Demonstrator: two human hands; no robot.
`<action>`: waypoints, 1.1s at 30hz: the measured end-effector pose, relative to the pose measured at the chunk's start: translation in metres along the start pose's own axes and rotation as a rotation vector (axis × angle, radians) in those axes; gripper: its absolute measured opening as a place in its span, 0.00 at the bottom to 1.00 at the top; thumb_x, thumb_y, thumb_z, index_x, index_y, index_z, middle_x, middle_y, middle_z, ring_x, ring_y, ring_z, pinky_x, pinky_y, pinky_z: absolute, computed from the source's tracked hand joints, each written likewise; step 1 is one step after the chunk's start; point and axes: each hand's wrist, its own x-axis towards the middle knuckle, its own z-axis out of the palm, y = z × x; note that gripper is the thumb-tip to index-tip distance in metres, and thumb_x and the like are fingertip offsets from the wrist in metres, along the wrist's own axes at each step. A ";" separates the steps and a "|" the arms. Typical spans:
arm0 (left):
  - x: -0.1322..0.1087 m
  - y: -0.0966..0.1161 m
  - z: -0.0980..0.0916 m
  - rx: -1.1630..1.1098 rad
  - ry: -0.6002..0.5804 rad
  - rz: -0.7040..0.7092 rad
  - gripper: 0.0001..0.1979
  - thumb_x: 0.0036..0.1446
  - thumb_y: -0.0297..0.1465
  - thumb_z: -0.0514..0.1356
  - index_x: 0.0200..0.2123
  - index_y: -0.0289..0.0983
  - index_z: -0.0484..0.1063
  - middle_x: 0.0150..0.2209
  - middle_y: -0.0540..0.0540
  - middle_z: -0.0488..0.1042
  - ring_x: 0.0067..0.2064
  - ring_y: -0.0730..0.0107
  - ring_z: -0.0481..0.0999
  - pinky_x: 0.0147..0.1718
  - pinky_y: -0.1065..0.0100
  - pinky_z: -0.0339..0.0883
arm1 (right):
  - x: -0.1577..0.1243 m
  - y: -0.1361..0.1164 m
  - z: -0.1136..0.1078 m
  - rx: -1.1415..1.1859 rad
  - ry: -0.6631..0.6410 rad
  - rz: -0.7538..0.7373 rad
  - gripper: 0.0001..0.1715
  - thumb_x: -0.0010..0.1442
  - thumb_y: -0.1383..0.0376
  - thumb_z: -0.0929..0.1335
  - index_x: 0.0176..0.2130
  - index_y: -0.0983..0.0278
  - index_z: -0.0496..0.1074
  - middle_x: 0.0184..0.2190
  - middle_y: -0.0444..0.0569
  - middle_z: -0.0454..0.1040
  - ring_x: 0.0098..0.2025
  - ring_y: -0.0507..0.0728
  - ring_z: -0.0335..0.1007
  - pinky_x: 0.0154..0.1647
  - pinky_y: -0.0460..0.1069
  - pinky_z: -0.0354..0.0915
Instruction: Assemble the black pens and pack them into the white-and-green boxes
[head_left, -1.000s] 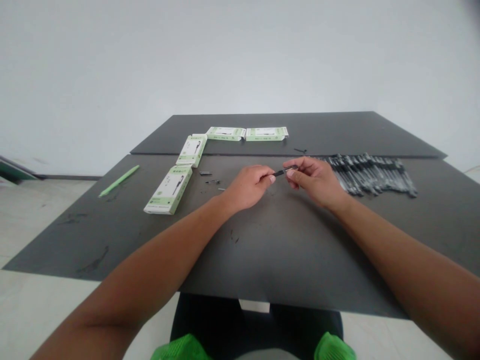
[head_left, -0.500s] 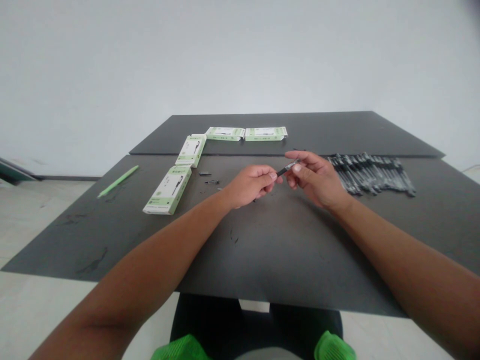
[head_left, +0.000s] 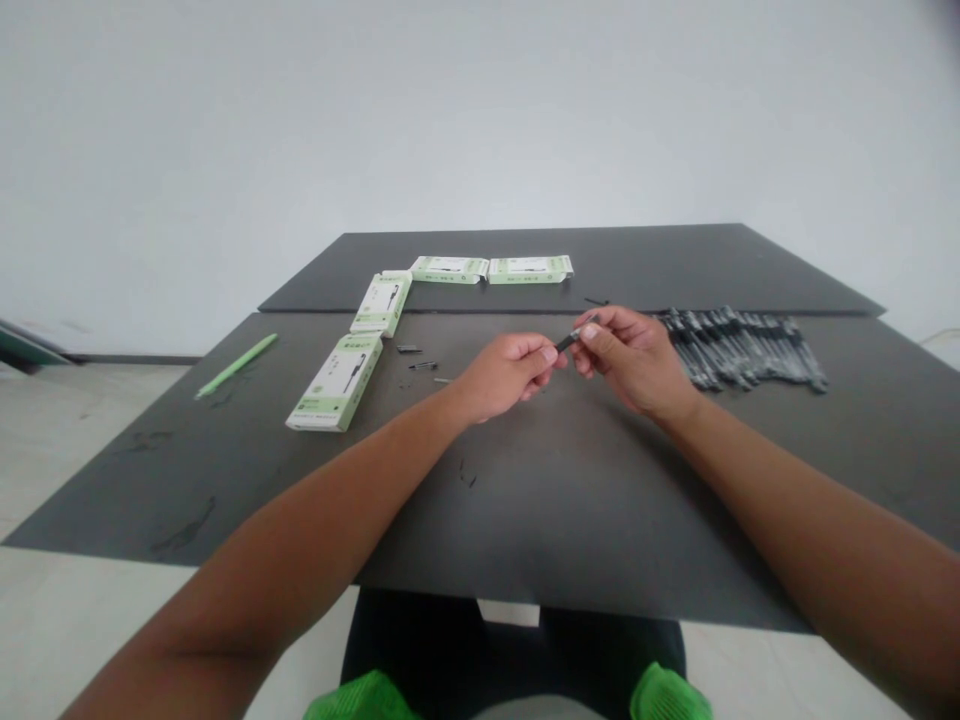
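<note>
Over a smooth dark-grey surface (head_left: pixel 562 520), our left hand (head_left: pixel 506 375) and right hand (head_left: pixel 637 360) pinch a slim black cylindrical pen (head_left: pixel 570 340) near clear-and-black pens (head_left: pixel 742 350).

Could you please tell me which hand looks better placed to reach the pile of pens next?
Probably the right hand: it is close to the pile of pens, while the left hand is farther off. Both seem to pinch a dark pen piece, though.

Single head view; forward and down over nearby hands (head_left: pixel 495 378) and table (head_left: pixel 555 520); wall (head_left: pixel 525 110) beyond
</note>
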 end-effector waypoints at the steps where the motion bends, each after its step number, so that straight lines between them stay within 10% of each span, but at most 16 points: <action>1: 0.000 0.000 0.001 0.007 -0.002 0.000 0.14 0.75 0.39 0.60 0.39 0.36 0.75 0.29 0.53 0.69 0.23 0.79 0.64 0.23 0.72 0.56 | 0.000 0.002 0.000 -0.004 -0.019 -0.002 0.25 0.60 0.43 0.83 0.42 0.57 0.80 0.30 0.45 0.80 0.28 0.55 0.72 0.29 0.52 0.69; 7: 0.004 -0.010 -0.002 0.082 -0.021 0.084 0.18 0.76 0.44 0.60 0.38 0.36 0.76 0.36 0.45 0.80 0.33 0.71 0.81 0.35 0.67 0.74 | 0.002 0.006 -0.002 -0.061 -0.047 -0.022 0.25 0.60 0.41 0.82 0.41 0.57 0.81 0.32 0.46 0.79 0.31 0.56 0.70 0.32 0.53 0.69; 13: 0.011 -0.018 -0.016 0.318 0.392 0.198 0.14 0.72 0.39 0.64 0.51 0.36 0.82 0.41 0.43 0.86 0.42 0.65 0.84 0.45 0.63 0.77 | 0.023 -0.005 -0.042 -0.157 0.261 -0.082 0.25 0.61 0.43 0.80 0.46 0.57 0.79 0.33 0.47 0.78 0.27 0.55 0.66 0.26 0.52 0.62; 18: 0.012 -0.017 -0.021 0.452 0.541 0.179 0.09 0.66 0.30 0.65 0.47 0.36 0.83 0.42 0.42 0.87 0.44 0.64 0.85 0.47 0.62 0.79 | 0.029 0.006 -0.068 -0.763 0.426 -0.050 0.28 0.62 0.49 0.79 0.54 0.63 0.78 0.32 0.50 0.81 0.29 0.60 0.72 0.35 0.56 0.69; 33: 0.014 -0.020 -0.017 0.492 0.518 0.183 0.08 0.65 0.27 0.66 0.46 0.36 0.83 0.43 0.42 0.87 0.44 0.63 0.86 0.49 0.59 0.81 | 0.031 0.018 -0.046 -1.523 0.168 0.158 0.17 0.75 0.54 0.67 0.47 0.62 0.81 0.45 0.64 0.86 0.46 0.71 0.82 0.42 0.58 0.69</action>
